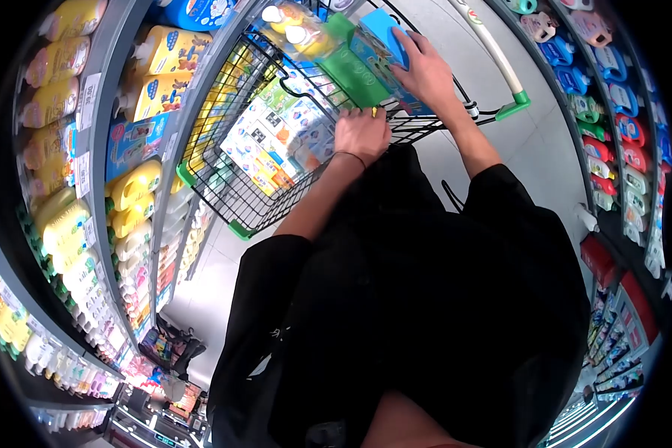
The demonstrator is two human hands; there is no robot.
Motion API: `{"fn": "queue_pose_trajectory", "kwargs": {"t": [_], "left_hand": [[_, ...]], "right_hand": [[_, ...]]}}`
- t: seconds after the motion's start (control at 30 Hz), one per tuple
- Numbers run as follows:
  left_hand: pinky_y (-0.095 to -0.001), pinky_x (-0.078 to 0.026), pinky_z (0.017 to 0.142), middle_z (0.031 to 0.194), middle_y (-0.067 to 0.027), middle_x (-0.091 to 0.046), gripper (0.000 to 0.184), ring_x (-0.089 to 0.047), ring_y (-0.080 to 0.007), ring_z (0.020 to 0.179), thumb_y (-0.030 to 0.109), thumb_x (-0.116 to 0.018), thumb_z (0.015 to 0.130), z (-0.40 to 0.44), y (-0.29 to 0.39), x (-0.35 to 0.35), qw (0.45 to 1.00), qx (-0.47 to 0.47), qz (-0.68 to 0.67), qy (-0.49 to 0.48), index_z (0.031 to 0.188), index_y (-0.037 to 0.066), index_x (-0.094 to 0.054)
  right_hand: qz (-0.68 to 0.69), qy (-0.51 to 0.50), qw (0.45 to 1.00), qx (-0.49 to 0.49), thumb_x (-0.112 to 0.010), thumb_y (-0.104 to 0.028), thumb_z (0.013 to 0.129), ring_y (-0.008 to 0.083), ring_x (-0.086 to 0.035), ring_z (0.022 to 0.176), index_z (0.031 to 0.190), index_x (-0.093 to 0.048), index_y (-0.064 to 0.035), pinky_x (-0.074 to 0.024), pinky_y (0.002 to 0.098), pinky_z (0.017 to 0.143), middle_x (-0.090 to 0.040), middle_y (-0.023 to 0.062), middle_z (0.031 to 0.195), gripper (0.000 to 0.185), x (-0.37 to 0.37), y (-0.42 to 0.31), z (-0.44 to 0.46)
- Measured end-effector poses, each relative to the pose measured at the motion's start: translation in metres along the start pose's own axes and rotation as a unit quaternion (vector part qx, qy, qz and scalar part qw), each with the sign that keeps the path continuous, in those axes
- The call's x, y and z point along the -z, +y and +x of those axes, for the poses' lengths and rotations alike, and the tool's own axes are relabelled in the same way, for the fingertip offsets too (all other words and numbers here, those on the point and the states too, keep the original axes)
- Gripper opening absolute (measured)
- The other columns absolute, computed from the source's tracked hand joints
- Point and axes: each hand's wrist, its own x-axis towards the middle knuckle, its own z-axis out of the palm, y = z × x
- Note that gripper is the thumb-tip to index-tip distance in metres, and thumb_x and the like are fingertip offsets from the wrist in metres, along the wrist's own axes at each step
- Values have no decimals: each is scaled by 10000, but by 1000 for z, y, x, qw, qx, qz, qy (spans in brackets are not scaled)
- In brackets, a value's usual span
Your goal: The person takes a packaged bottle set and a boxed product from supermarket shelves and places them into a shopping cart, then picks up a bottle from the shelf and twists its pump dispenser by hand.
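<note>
My left hand (362, 137) is curled over the edge of a black wire shopping cart (239, 213), against a green plastic panel (355, 75). My right hand (428, 75) grips a blue-topped package (386, 33), fingers and thumb pressed on its blue side. A printed packet (388, 69) stands between that package and the green panel. Two yellow bottles with white caps (299, 33) are beside the panel. Deeper in the basket sit white printed packs (280, 138) with coloured patterns. My left fingertips are partly hidden behind the rim.
Shelves on the left carry yellow bottles (138, 187), yellow pouches (164, 97) and price tags. Blue, red and green detergent bottles (627, 127) line the right shelves. The cart's white handle (493, 45) with green ends slants at upper right. Pale floor tiles (519, 149) run between.
</note>
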Motion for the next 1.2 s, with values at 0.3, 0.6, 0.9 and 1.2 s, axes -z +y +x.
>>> {"fn": "queue_pose_trajectory", "kwargs": {"t": [0.3, 0.6, 0.9, 1.2], "left_hand": [[-429, -448, 830, 843, -136, -671, 250, -640, -304, 819, 258, -529, 841, 0, 1, 3, 1000, 2, -8, -9, 899, 54, -661], [-416, -452, 824, 839, -134, -669, 238, -641, -304, 819, 255, -528, 844, 0, 1, 6, 1000, -2, -11, -8, 876, 57, -657], [-388, -490, 774, 871, -121, -666, 142, -637, -300, 840, 41, -613, 809, -43, -11, 39, 928, -39, -349, 127, 940, 69, -662], [-427, -465, 913, 1138, -166, -628, 323, -605, -360, 1042, 108, -608, 876, -209, -107, -25, 967, 219, -123, 45, 1190, 44, -567]], "right_hand": [[-44, 47, 997, 45, -769, -324, 745, 355, -520, 1157, 1365, -502, -200, -435, 426, 975, -499, 153, 1344, 686, 3, 15, -3], [-25, 73, 996, 43, -785, -301, 721, 372, -519, 1165, 1368, -485, -143, -428, 441, 976, -487, 210, 1335, 730, 6, 2, -10], [272, -39, 958, 83, -653, -51, 815, 313, -637, 923, 1134, -630, -59, -523, 374, 803, -657, 132, 1052, 320, 28, -39, -62], [208, -242, 947, 39, -650, -131, 828, 305, -588, 1063, 1277, -517, -80, -468, 394, 929, -621, 110, 1157, 472, -11, -59, -143]]}}
